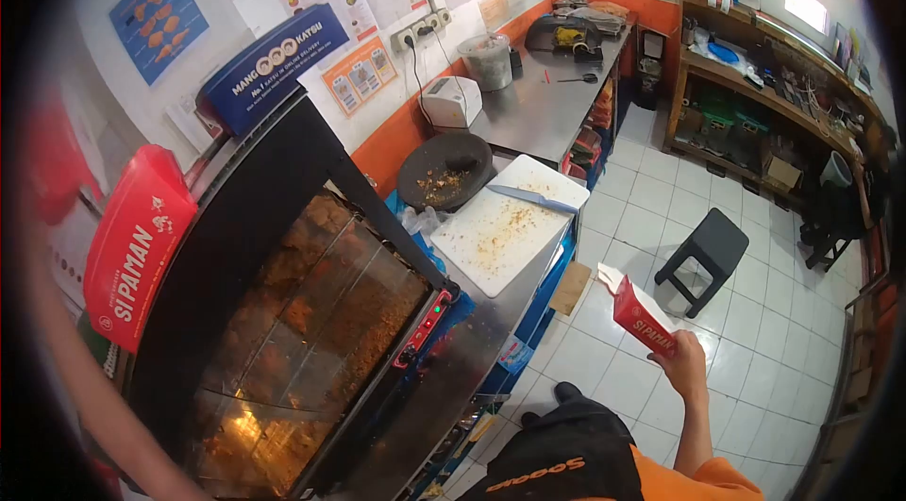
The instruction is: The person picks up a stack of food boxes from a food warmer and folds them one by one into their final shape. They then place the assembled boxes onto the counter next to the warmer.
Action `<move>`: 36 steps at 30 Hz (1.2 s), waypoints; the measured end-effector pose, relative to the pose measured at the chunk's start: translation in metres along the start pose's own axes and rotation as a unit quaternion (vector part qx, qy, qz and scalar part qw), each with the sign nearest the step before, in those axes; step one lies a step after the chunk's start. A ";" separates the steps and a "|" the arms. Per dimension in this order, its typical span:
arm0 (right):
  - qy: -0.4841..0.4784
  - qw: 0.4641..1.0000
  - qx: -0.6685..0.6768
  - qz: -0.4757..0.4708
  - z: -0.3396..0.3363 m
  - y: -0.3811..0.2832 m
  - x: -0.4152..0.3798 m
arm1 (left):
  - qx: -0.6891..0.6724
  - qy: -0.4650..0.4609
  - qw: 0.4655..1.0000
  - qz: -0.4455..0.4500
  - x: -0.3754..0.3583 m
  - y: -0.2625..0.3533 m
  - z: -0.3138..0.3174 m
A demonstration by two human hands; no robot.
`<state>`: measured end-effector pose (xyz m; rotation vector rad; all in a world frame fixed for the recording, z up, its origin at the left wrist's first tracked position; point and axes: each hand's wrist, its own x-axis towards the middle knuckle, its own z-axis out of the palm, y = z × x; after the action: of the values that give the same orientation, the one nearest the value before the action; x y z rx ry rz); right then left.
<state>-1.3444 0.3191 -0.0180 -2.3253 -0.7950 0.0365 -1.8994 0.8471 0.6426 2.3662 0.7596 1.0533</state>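
My right hand (681, 361) is closed round the lower end of a red and white paper food box (645, 317) printed "SI PAMAN". The box is tilted, its white flaps pointing up and left over the floor. My left forearm (118, 416) runs up the left edge of the view, in front of the display warmer. Blur and the dark rim hide my left hand's fingers. Close to that arm's upper end is a blurred red thing (64, 157) whose kind I cannot make out.
A glass-fronted warmer (321, 312) holds fried food. Beyond it, a white cutting board (481, 242) bears a knife (533, 198) and crumbs, beside a dark stone mortar (444, 171). A black stool (706, 256) stands on the tiled floor. Wooden shelves (755, 91) line the far right.
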 end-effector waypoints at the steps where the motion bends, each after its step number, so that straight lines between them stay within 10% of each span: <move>1: -0.005 1.000 -0.006 -0.003 -0.001 0.000 0.007 | 0.110 0.092 0.989 0.041 -0.011 0.007 0.012; 7: 0.034 0.982 0.027 -0.185 0.027 -0.025 0.100 | 0.520 0.476 0.677 0.210 -0.121 0.093 0.032; 12: -0.029 0.929 0.045 -0.367 0.105 -0.064 0.197 | 0.570 0.551 0.586 0.166 -0.305 0.127 0.180; 21: -0.093 0.795 0.027 -0.599 0.170 -0.096 0.234 | 0.382 0.384 0.779 -0.317 -0.499 0.103 0.671; 23: -0.294 0.767 0.259 -0.509 0.132 -0.101 0.220 | 0.256 0.265 0.857 -0.360 -0.471 0.125 0.738; 25: -0.475 0.683 0.372 -0.411 0.088 -0.099 0.199 | 0.073 0.200 0.893 -0.396 -0.427 0.148 0.759; 27: -0.648 0.541 0.445 -0.299 0.054 -0.105 0.185 | -0.167 0.108 0.811 -0.550 -0.406 0.162 0.759; 28: -0.643 0.544 0.435 -0.318 0.051 -0.101 0.181 | -0.164 0.131 0.803 -0.557 -0.411 0.161 0.762; 30: -0.645 0.557 0.395 -0.343 0.044 -0.099 0.181 | -0.314 0.016 0.900 -0.302 -0.426 0.145 0.763; 36: -0.614 0.476 0.407 -0.479 0.004 -0.124 0.187 | -0.356 -0.054 0.863 -0.355 -0.421 0.166 0.745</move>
<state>-1.2591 0.4979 0.0875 -0.3472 -2.0090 1.3463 -1.5095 0.3301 0.0590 1.3282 0.8960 0.6882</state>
